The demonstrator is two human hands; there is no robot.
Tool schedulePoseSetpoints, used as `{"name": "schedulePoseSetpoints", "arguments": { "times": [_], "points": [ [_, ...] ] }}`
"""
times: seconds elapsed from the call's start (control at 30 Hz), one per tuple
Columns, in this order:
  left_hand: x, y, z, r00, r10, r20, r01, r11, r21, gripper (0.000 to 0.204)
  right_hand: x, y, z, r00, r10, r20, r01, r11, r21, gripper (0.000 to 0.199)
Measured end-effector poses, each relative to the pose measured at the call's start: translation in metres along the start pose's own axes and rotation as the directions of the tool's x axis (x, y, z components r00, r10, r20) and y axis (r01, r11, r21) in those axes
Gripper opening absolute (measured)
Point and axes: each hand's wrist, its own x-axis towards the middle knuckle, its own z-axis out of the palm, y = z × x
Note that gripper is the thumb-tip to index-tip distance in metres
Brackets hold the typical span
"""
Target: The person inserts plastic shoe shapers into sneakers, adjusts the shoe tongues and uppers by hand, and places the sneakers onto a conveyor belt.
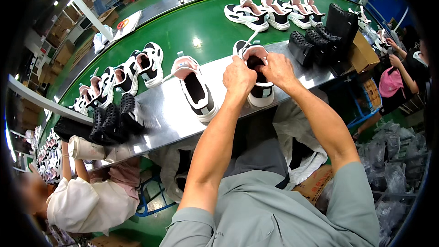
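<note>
Both hands' grip, left hand point(238, 78) and right hand point(277, 68), on white-and-black sneaker point(260, 92)

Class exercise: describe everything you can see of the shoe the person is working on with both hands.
The shoe is a black-and-white trainer with a thick white sole and a pale pink lining round its opening. It stands upright on the shiny metal shelf beside the green belt, toe toward the person. The left hand and right hand both grip its collar at the opening. A white strip sticks up from its heel end. A matching shoe lies apart to its left.
</note>
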Motion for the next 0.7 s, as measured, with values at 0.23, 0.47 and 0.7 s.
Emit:
{"name": "schedulePoseSetpoints", "arguments": {
  "times": [0.23, 0.47, 0.7],
  "points": [
    [-0.121, -0.043, -0.079, 0.72, 0.482, -0.499, -0.322, 0.869, 0.375, 0.045, -0.007, 0.014, -0.012, 0.996, -0.002, 0.092, 0.0, 1.0, 0.024, 0.042],
    [-0.061, -0.075, -0.04, 0.863, 0.401, -0.309, -0.439, 0.897, -0.062, 0.042, 0.029, -0.019, 0.018, 0.989, -0.141, 0.045, 0.14, 0.99, 0.021, 0.038],
    [-0.097, -0.149, -0.155, 0.693, 0.451, -0.562, -0.187, 0.866, 0.464, 0.029, 0.0, -0.028, -0.049, 0.987, -0.158, 0.01, 0.158, 0.987, 0.043, 0.051]
  ]
}}
